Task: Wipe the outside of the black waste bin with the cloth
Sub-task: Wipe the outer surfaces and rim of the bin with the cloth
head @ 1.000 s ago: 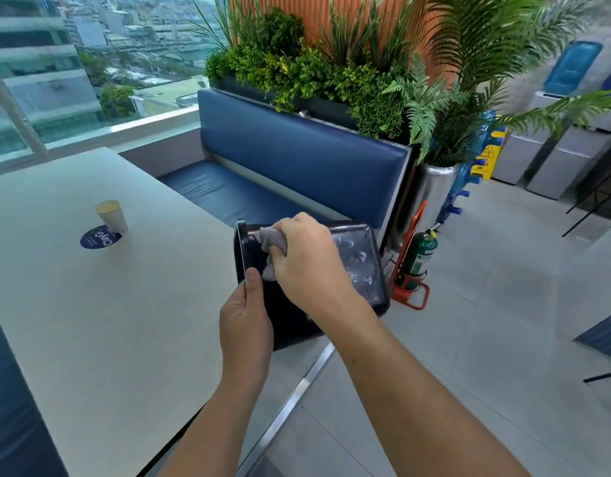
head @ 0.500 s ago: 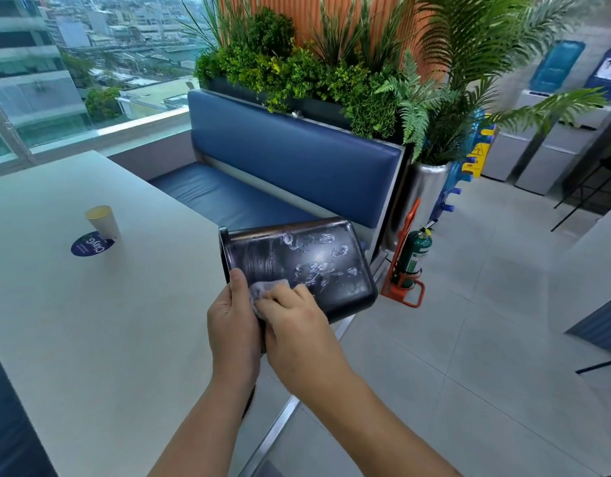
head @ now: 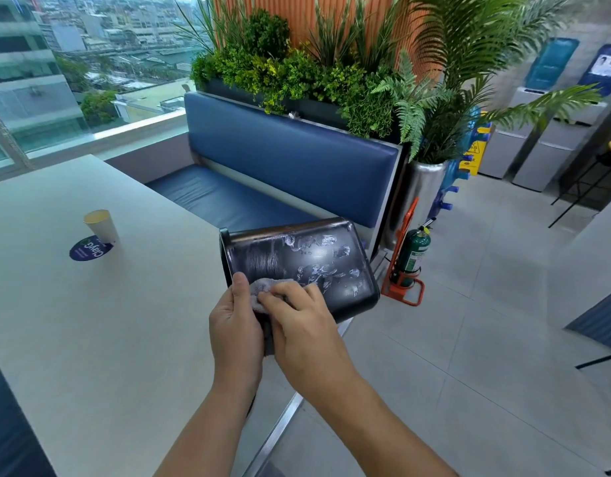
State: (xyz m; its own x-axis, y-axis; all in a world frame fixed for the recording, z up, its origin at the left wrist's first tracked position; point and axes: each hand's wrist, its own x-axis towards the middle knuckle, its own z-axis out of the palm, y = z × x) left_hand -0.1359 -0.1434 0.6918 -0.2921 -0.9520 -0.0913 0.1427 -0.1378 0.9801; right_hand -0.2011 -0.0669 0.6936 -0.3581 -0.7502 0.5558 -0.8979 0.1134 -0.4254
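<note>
Just a pair of bare hands, left hand (head: 236,327) and right hand (head: 306,330), each on a bare forearm cut off by the bottom of the shot: left forearm (head: 207,425), right forearm (head: 383,421). Left thumb (head: 239,282) broad and rounded at the tip, knuckles making soft bumps across the back of the right hand. Uncovered all the way to the frame edge, so can't tell what's worn further up.

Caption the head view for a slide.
Left hand holds the smeared black waste bin; right hand presses a grey cloth on it.
</note>
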